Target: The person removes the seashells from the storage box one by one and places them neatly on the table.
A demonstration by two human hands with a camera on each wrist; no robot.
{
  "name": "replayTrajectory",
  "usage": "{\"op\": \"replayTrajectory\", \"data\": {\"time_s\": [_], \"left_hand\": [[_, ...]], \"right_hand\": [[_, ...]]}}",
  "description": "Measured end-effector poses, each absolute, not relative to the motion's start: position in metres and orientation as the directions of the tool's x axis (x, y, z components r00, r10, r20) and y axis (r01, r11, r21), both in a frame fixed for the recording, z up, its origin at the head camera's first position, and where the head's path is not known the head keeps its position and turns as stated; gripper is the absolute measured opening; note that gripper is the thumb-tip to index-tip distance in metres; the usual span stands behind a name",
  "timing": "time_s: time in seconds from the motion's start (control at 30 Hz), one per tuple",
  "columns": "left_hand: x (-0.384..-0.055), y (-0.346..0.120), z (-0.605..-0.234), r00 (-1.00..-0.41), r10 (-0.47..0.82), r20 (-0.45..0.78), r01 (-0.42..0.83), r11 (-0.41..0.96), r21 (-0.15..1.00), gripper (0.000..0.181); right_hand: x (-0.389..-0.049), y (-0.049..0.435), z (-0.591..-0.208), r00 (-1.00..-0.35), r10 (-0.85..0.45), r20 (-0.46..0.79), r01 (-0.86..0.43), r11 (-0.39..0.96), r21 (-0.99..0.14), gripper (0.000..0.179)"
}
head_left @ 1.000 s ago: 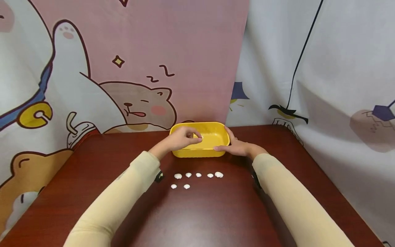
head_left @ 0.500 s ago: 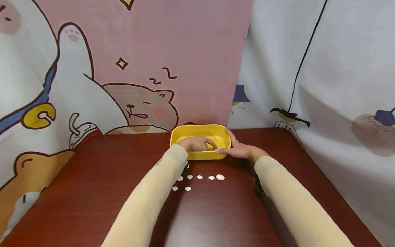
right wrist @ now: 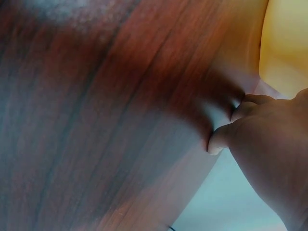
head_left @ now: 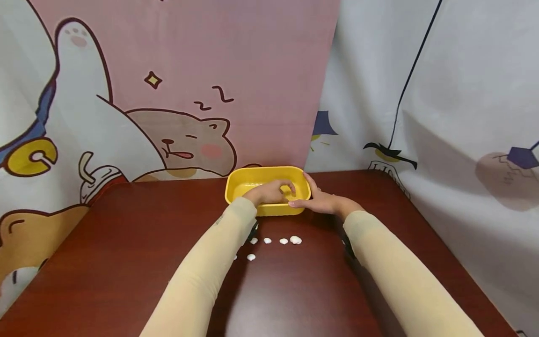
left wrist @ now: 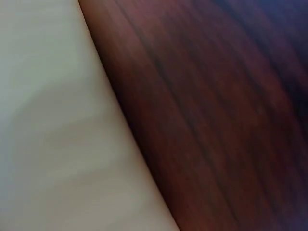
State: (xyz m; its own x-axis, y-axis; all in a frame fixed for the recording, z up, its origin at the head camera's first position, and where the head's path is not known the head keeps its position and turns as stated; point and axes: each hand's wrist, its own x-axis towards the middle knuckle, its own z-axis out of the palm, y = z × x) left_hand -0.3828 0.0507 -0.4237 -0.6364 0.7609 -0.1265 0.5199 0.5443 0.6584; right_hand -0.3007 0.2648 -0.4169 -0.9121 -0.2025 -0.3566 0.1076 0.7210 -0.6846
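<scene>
A yellow rectangular basin [head_left: 240, 174] with rounded corners stands at the back of the table. My left hand [head_left: 271, 192] is inside it with bent fingers; whatever lies between the fingertips is too small to make out. My right hand [head_left: 322, 201] holds the basin's right end, thumb over the front rim and fingers along the side. In the right wrist view, fingers of the right hand [right wrist: 269, 130] show beside the yellow wall. In front of the basin lie several small white seashells, among them a larger shell [head_left: 296, 240] and a nearer one [head_left: 251, 257].
The dark red wooden table [head_left: 320, 290] reaches back to a cartoon-printed cloth [head_left: 269, 93]. My left sleeve [head_left: 202, 271] passes over the left part of the shell rows and hides some of it. The left wrist view holds only sleeve and blurred tabletop.
My left hand has gone from above the basin's left side, thumb and forefinger together, rightward and down into it. The right hand keeps its hold on the basin. The head view has shifted slightly.
</scene>
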Motion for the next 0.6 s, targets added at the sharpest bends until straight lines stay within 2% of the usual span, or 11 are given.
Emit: {"op": "replayTrajectory", "data": {"time_s": [0.13,0.4,0.6], "left_hand": [[-0.3827,0.0522,-0.4203,-0.629,0.765,-0.135,0.561,0.568,0.602,0.043],[-0.3811,0.0524,-0.4234,-0.655,0.746,-0.123,0.554,0.585,0.592,0.028],[-0.3809,0.0535,-0.4233,-0.594,0.795,-0.125,0.615,0.549,0.566,0.036]], "right_hand": [[-0.2998,0.2644,-0.4138,-0.914,-0.203,-0.353,0.102,0.725,-0.681,0.123],[-0.3003,0.2645,-0.4167,-0.914,-0.202,-0.353,0.099,0.731,-0.675,0.123],[-0.3015,0.2650,-0.4190,-0.921,-0.210,-0.327,0.079,0.723,-0.687,0.123]]}}
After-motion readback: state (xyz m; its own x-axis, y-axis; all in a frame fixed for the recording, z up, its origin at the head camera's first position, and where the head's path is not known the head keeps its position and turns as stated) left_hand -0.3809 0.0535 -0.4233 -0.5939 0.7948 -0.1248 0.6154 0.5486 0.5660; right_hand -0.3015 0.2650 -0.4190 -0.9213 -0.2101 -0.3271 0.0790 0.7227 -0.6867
